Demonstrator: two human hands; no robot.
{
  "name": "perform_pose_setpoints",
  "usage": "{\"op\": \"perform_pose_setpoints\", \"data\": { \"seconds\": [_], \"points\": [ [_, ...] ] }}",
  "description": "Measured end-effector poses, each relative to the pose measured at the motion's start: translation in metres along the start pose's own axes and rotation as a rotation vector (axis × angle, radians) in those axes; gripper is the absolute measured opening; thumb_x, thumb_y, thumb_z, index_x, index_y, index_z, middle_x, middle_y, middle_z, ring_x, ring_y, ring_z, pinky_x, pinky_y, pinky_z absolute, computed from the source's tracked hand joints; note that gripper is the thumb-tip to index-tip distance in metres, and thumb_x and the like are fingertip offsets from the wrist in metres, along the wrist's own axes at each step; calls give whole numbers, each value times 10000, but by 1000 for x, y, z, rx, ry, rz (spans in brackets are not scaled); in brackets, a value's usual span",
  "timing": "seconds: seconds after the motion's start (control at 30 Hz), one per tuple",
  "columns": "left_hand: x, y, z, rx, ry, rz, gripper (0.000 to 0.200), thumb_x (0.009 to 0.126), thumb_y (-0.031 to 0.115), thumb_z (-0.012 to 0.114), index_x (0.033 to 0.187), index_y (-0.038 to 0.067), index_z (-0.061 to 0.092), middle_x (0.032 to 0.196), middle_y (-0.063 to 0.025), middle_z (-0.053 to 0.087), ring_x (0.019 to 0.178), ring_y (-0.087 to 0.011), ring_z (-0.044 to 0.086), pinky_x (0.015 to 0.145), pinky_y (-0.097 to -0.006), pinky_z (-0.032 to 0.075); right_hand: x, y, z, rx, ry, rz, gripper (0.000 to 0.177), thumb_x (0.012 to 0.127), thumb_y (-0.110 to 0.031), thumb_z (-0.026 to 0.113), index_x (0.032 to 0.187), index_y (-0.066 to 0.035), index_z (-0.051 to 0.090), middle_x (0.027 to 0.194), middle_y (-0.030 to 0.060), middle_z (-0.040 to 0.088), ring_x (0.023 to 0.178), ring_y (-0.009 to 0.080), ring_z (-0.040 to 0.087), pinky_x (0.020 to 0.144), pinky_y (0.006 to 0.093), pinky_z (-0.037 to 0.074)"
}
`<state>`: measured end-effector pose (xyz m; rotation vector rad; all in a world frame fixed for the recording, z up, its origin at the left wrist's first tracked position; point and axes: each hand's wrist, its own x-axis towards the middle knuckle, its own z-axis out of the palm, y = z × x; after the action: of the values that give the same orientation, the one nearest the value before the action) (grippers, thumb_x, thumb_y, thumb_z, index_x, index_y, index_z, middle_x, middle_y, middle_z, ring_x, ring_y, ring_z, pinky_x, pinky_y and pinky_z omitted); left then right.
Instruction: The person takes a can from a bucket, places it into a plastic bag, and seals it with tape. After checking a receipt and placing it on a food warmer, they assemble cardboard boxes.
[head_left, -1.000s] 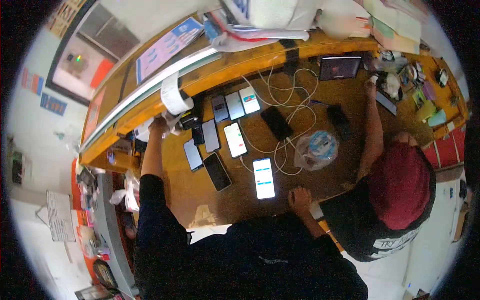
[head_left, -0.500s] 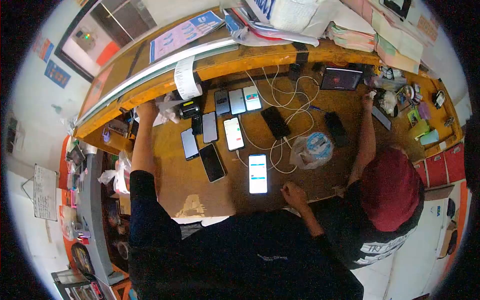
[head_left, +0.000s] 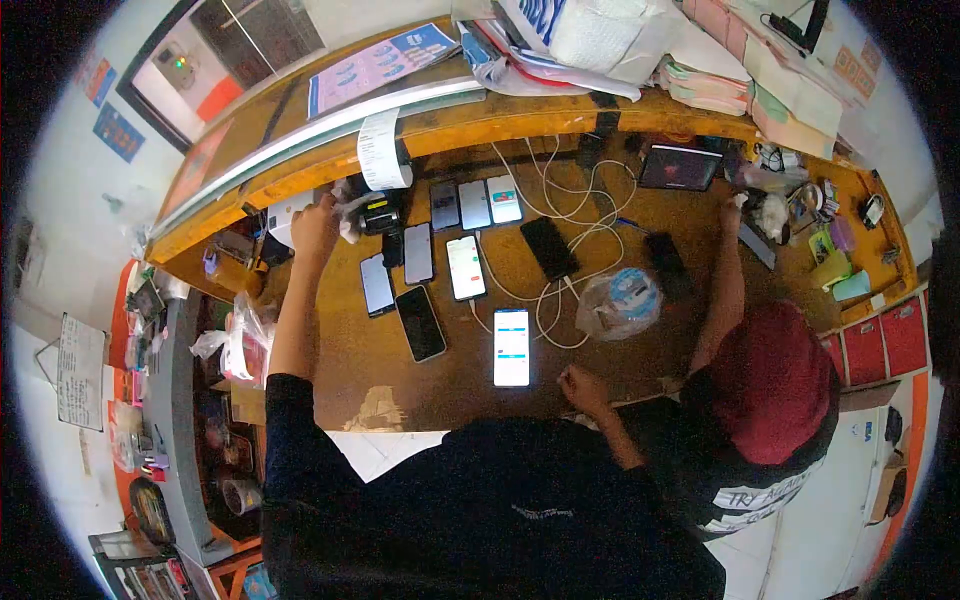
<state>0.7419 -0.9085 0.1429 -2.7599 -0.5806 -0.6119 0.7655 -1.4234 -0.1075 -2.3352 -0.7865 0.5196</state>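
Note:
At the back left, under the shelf, my left hand [head_left: 315, 228] is closed on the edge of a white rectangular object [head_left: 284, 218]. Its exact kind does not show. Beside this hand lie crumpled plastic [head_left: 348, 212] and a small black printer-like device [head_left: 379, 214]. My right hand [head_left: 585, 390] rests at the table's front edge, fingers curled, with nothing visible in it. To its left is a phone with a bright white screen [head_left: 511, 347]. Another lit phone [head_left: 465, 268] is plugged into a white cable, and a dark-screened phone [head_left: 420, 324] lies left of it.
On the right sits a person in a red cap [head_left: 775, 385], whose hand [head_left: 738, 208] reaches toward clutter. White cables [head_left: 600, 215] cross the table near a plastic-wrapped roll [head_left: 630, 295] and a tablet-like screen [head_left: 681, 167]. The raised wooden shelf [head_left: 480, 125] spans the back; a receipt strip [head_left: 380, 150] hangs there.
My left hand has shifted right from under the shelf, and more of the white rectangular object shows. My right hand stays at the table edge. The view has shifted slightly.

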Motion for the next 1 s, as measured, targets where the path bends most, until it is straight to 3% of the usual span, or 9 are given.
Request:
{"op": "perform_pose_setpoints", "data": {
  "seconds": [0.23,0.3,0.4,0.77,0.87,0.97,1.0],
  "points": [
    [-12,13,-17,21,199,95,84,768,133,587,848,105,586,650,-119,579,669,-296,586,625,-413,438,3,13,8,66,18,-54,249,871,-309,544,902,-63,531,841,136,610,782,308,610,674,423,469],
    [-13,17,-24,26,196,81,72,774,137,583,837,105,593,647,-115,577,671,-291,584,622,-410,436,3,8,4,-16,-49,37,250,872,-312,546,914,-65,533,844,128,611,789,284,613,676,410,468],
    [-14,18,-28,40,195,68,68,783,145,577,830,106,607,641,-107,573,667,-283,581,622,-403,434,5,14,8,82,-25,-9,246,872,-312,547,921,-72,535,836,126,606,773,265,608,670,405,465],
    [-21,15,-31,-3,143,25,93,809,177,566,846,110,618,670,-123,605,693,-277,600,650,-397,439,5,18,10,93,-49,-3,205,866,-258,561,883,-58,520,831,139,592,752,297,586,667,387,453],
    [-33,23,-27,19,131,1,102,818,190,555,860,117,612,673,-133,605,662,-298,603,611,-416,454,5,13,7,82,-55,13,189,862,-237,566,875,-54,519,827,138,595,748,294,585,665,383,453],
    [-59,40,9,-95,105,-81,114,830,203,528,866,124,602,630,-163,603,555,-347,603,481,-474,465,4,17,9,94,-39,-23,179,858,-220,569,869,-48,520,824,132,598,741,279,586,664,375,455],
    [-72,61,23,-175,62,-216,126,831,196,524,869,109,607,613,-175,596,548,-363,599,488,-488,467,6,18,10,127,-22,-55,177,857,-215,569,866,-45,520,822,127,599,736,270,586,664,371,457]
  ]
}}
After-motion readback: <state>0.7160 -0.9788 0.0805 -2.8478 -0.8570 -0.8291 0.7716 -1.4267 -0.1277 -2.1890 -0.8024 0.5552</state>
